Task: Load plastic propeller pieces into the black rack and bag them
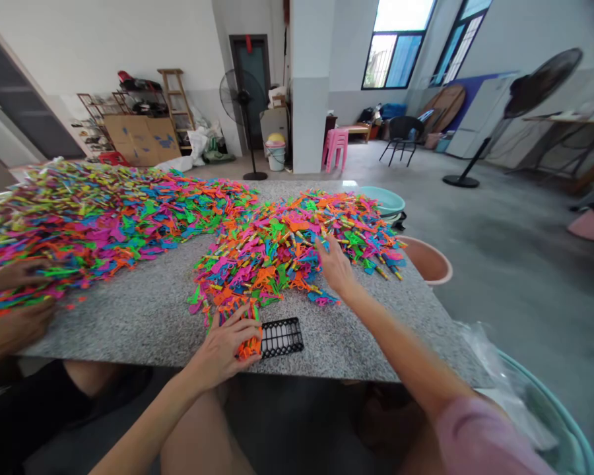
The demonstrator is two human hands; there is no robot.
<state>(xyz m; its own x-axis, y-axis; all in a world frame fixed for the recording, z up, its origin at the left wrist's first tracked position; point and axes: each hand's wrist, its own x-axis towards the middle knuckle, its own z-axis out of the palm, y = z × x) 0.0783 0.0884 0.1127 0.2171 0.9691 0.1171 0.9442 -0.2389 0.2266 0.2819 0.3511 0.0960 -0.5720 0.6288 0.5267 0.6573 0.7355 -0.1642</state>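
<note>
On the speckled stone table, my left hand [230, 344] lies over the left part of a black lattice basket [282, 338], fingers spread and touching bright plastic pieces [248, 348] in it. The basket's right part shows its bare grid. My right hand [335, 265] reaches into a heap of small plastic toy pieces [272, 247] in orange, pink, green and blue, several with gold tubes. Its thumb and forefinger close round a blue piece [325, 245] at the heap's right side; the fingertips are partly lost among the pieces.
A longer heap of similar pieces [123, 224] covers the table's left, where a co-worker's hands [27, 300] are. Beyond the right edge stand a teal basin [383, 198] and a terracotta basin [428, 260]. A clear plastic bag [505, 382] hangs at the near right corner.
</note>
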